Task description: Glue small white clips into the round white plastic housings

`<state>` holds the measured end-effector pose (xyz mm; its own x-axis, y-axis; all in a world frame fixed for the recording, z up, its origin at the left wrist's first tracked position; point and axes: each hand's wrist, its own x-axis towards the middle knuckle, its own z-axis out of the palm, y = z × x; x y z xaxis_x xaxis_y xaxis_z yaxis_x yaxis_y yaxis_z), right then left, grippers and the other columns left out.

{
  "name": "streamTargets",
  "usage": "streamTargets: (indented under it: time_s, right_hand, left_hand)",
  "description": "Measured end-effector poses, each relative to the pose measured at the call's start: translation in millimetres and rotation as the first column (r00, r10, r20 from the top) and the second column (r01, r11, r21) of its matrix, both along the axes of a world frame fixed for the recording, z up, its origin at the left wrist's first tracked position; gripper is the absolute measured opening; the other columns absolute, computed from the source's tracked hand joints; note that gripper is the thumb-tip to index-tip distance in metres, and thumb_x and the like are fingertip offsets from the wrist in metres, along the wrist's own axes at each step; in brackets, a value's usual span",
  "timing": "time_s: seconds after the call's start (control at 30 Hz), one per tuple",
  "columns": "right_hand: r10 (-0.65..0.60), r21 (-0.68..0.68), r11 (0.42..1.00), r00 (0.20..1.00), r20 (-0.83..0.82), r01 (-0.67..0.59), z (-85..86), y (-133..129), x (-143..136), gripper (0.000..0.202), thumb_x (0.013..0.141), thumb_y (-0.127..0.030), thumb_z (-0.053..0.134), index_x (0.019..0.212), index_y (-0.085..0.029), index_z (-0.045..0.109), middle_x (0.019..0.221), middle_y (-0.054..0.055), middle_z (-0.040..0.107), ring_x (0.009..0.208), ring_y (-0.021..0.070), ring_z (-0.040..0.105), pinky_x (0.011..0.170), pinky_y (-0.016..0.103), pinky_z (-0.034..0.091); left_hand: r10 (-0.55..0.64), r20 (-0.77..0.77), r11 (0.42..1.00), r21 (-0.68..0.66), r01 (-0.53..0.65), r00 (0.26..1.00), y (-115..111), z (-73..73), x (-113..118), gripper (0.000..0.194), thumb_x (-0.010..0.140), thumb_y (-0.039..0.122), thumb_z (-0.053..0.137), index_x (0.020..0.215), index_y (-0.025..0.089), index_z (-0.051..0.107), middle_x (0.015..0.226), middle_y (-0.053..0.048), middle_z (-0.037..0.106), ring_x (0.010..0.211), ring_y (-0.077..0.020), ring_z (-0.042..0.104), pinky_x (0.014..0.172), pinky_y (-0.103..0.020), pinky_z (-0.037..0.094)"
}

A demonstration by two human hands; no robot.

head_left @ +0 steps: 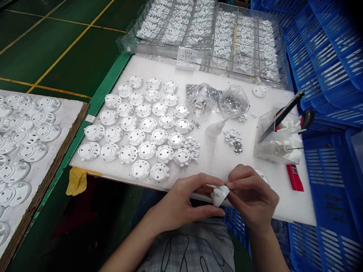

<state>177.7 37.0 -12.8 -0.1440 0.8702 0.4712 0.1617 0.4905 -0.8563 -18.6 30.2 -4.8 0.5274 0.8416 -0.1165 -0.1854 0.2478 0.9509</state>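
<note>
A small white part [219, 195] is held between the two hands, just past the near edge of the counter [244, 151]. It is gripped by the left hand [188, 200] between the thumb below and the fingers above, while its upper right edge is pinched by the thumb and fingertips of the right hand [252, 196].

Beyond the left hand, toward its left, round white pieces [147, 150] with dark dots are laid out in uneven rows on the counter. At the right end of the nearer rows, a heap of small white bits [192, 147] is gathered. Straight beyond the hands, another small white pile [233, 136] is seen touching a little pile of metal bits [238, 147], with a white squeeze bottle [215, 129] to their left.

To the right of the right hand, a red box [295, 177] is placed near the counter's edge, and past it a clear holder [276, 141] is filled with tools. Farther off, metal pieces are contained in two clear plastic bags [202, 101] set side by side. Beyond these, a written card [186, 58] is propped before clear trays [181, 28] filled with white parts.
</note>
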Motion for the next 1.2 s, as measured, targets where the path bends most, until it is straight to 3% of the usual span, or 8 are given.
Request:
streamTargets:
  time_s: [0.57, 1.07, 1.2]
  right_hand:
    - [-0.026, -0.018, 0.999, 1.0, -0.001, 0.026, 1.7, 1.4, -2.5, 0.019, 0.081, -0.003, 0.073, 0.089, -0.02, 0.07, 0.076, 0.0, 0.062, 0.067, 0.0139, 0.058, 0.057, 0.028, 0.046]
    - [-0.047, 0.004, 0.999, 0.998, 0.033, 0.047, 0.4, 1.2, -1.4, 0.021, 0.082, -0.002, 0.071, 0.09, -0.021, 0.07, 0.079, 0.001, 0.063, 0.07, 0.0147, 0.06, 0.058, 0.029, 0.047]
    - [-0.057, 0.046, 0.998, 0.996, 0.075, 0.054, -1.0, 1.0, -2.8, 0.024, 0.083, -0.001, 0.07, 0.095, -0.021, 0.07, 0.082, 0.002, 0.064, 0.072, 0.0148, 0.06, 0.059, 0.03, 0.048]
  left_hand:
    - [0.036, 0.013, 0.999, 0.028, -0.037, 0.999, 1.5, -1.6, 1.3, 0.037, 0.084, 0.026, 0.085, 0.118, 0.023, 0.071, 0.11, -0.004, 0.075, 0.1, -0.0185, 0.074, 0.091, -0.029, 0.058]
    - [0.032, -0.069, 0.995, 0.1, -0.025, 0.997, 3.4, 0.0, 0.7, 0.033, 0.087, 0.027, 0.082, 0.118, 0.022, 0.071, 0.112, -0.005, 0.075, 0.099, -0.0179, 0.073, 0.089, -0.028, 0.059]
    - [0.078, -0.027, 0.996, 0.033, -0.077, 0.997, -0.3, -1.5, 3.2, 0.038, 0.084, 0.027, 0.085, 0.119, 0.023, 0.07, 0.107, -0.003, 0.076, 0.095, -0.0175, 0.074, 0.087, -0.028, 0.06]
